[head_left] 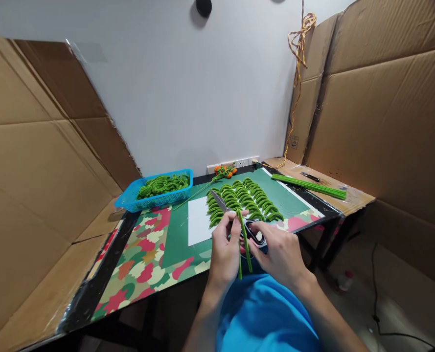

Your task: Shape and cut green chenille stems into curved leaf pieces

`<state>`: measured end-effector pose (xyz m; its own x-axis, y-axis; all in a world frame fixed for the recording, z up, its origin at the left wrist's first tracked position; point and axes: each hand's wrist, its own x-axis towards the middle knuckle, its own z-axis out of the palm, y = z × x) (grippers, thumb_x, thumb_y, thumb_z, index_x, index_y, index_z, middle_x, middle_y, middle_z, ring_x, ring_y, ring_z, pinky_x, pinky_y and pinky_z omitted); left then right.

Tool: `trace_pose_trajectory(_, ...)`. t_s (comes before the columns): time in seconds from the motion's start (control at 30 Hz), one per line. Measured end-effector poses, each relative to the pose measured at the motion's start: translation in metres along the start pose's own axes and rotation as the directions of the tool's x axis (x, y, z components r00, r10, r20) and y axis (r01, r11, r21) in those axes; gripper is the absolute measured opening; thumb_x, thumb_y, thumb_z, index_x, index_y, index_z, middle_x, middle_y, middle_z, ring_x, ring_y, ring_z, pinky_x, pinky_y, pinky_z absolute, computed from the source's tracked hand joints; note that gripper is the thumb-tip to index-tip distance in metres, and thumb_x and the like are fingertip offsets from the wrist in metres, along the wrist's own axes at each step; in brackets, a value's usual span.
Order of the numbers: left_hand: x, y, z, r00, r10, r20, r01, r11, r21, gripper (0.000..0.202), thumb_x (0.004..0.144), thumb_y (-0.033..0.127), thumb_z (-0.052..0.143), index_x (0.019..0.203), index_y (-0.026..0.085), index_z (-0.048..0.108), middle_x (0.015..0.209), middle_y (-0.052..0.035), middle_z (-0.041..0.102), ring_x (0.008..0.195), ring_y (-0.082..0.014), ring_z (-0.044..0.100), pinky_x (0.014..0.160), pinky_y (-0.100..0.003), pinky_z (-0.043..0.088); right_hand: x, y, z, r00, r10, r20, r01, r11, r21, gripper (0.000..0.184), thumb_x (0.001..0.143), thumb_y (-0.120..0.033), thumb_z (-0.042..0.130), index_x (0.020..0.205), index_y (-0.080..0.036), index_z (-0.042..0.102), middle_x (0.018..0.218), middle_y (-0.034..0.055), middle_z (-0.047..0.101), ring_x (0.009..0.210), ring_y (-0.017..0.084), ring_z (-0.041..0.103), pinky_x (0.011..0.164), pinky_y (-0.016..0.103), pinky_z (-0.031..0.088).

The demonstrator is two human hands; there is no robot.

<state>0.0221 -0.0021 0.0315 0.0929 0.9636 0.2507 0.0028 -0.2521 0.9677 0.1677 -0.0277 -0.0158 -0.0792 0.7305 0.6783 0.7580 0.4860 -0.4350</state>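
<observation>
Green pipe cleaners (245, 244) hang bent over the fingers of my left hand (225, 249), which pinches them near the top. In my right hand (281, 250) are dark-handled scissors (218, 200), with fingers in the loops and the blades pointing away to the upper left. The blades pass behind my left fingertips, so I cannot tell whether they touch the pipe cleaners. Just beyond both hands, curled green pipe-cleaner pieces (241, 196) lie in several rows, partly on a white sheet of paper (198, 225).
A blue plastic basket (168, 197) of green curled pieces stands at the left. Orange-and-green pipe-cleaner stems (224, 172) lie at the back. On the right are straight green pipe cleaners (312, 187) and a black cutter (310, 176). Cardboard walls (386, 112) flank the table.
</observation>
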Motion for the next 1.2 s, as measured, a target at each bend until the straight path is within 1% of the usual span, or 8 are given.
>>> trace_pose_trajectory(0.13, -0.001, 0.003, 0.003, 0.997, -0.005, 0.075, 0.008, 0.999, -0.039, 0.041, 0.097, 0.060, 0.062, 0.099, 0.020, 0.066, 0.123, -0.0082, 0.075, 0.075, -0.0121, 0.062, 0.056, -0.019, 0.046, 0.003, -0.001, -0.002, 0.998, 0.064, -0.019, -0.063, 0.998, 0.015, 0.026, 0.099, -0.030, 0.068, 0.123, -0.021, 0.063, 0.106, 0.0093, 0.079, 0.092, 0.026, 0.075, 0.076, 0.033, 0.052)
trace_pose_trajectory(0.33, 0.000, -0.007, -0.005, 0.995, -0.079, 0.066, 0.086, 0.990, -0.109, 0.043, 0.093, 0.062, 0.068, 0.092, 0.020, 0.057, 0.103, -0.0054, 0.077, 0.068, -0.0102, 0.064, 0.056, -0.016, 0.050, 0.004, 0.003, -0.001, 0.960, 0.256, -0.115, -0.245, 0.964, 0.104, 0.048, 0.095, -0.038, 0.070, 0.138, -0.021, 0.060, 0.087, 0.0043, 0.074, 0.077, 0.025, 0.071, 0.066, 0.032, 0.051)
trace_pose_trajectory(0.43, 0.003, -0.009, -0.011, 0.992, -0.129, 0.008, 0.129, 0.981, -0.144, 0.047, 0.091, 0.066, 0.069, 0.097, 0.023, 0.051, 0.098, -0.0052, 0.079, 0.060, -0.0115, 0.068, 0.050, -0.017, 0.050, 0.006, 0.012, -0.004, 0.910, 0.414, 0.003, -0.385, 0.843, 0.376, 0.058, 0.095, -0.044, 0.071, 0.147, -0.022, 0.055, 0.078, 0.0003, 0.071, 0.062, 0.020, 0.064, 0.057, 0.029, 0.047)
trace_pose_trajectory(0.5, 0.004, -0.008, -0.014, 0.988, -0.150, -0.036, 0.142, 0.978, -0.152, 0.048, 0.091, 0.067, 0.067, 0.101, 0.024, 0.048, 0.088, -0.0031, 0.079, 0.050, -0.0107, 0.065, 0.047, -0.017, 0.049, 0.008, 0.015, -0.007, 0.880, 0.453, 0.143, -0.439, 0.661, 0.609, 0.067, 0.093, -0.047, 0.076, 0.150, -0.022, 0.052, 0.081, 0.0007, 0.072, 0.063, 0.019, 0.065, 0.056, 0.028, 0.049)
trace_pose_trajectory(0.6, 0.006, -0.007, -0.017, 0.990, -0.126, -0.063, 0.115, 0.981, -0.159, 0.048, 0.091, 0.066, 0.068, 0.105, 0.024, 0.048, 0.076, 0.0010, 0.075, 0.040, -0.0097, 0.059, 0.041, -0.018, 0.047, 0.009, 0.011, -0.013, 0.877, 0.388, 0.282, -0.435, 0.394, 0.810, 0.081, 0.083, -0.046, 0.089, 0.151, -0.024, 0.051, 0.095, 0.0036, 0.074, 0.075, 0.020, 0.072, 0.064, 0.029, 0.057)
trace_pose_trajectory(0.73, 0.007, -0.005, -0.019, 0.994, -0.062, -0.090, 0.047, 0.986, -0.160, 0.043, 0.092, 0.059, 0.071, 0.106, 0.024, 0.050, 0.072, 0.0051, 0.071, 0.035, -0.0090, 0.054, 0.034, -0.018, 0.040, 0.007, -0.005, -0.015, 0.908, 0.261, 0.328, -0.389, 0.233, 0.891, 0.070, 0.085, -0.047, 0.090, 0.142, -0.024, 0.057, 0.095, 0.0037, 0.073, 0.071, 0.018, 0.069, 0.066, 0.029, 0.056)
trace_pose_trajectory(0.9, 0.011, 0.002, -0.024, 0.982, 0.031, -0.187, -0.049, 0.994, -0.093, 0.040, 0.091, 0.054, 0.076, 0.105, 0.023, 0.055, 0.085, 0.0018, 0.075, 0.038, -0.0075, 0.056, 0.035, -0.019, 0.042, -0.003, -0.024, -0.005, 0.906, 0.134, 0.402, -0.417, 0.117, 0.901, 0.049, 0.094, -0.054, 0.080, 0.123, -0.019, 0.060, 0.068, -0.0020, 0.064, 0.053, 0.013, 0.058, 0.054, 0.023, 0.045)
trace_pose_trajectory(1.2, 0.017, -0.006, -0.042, 0.871, 0.198, -0.449, -0.161, 0.980, 0.121, 0.054, 0.083, 0.059, 0.081, 0.114, 0.015, 0.073, 0.088, -0.0062, 0.081, 0.051, -0.0122, 0.067, 0.041, -0.021, 0.051, -0.022, -0.051, 0.009, 0.892, -0.159, 0.422, -0.416, 0.072, 0.906, 0.064, 0.101, -0.077, 0.055, 0.128, -0.019, 0.057, 0.071, 0.0001, 0.060, 0.060, 0.015, 0.055, 0.060, 0.026, 0.044)
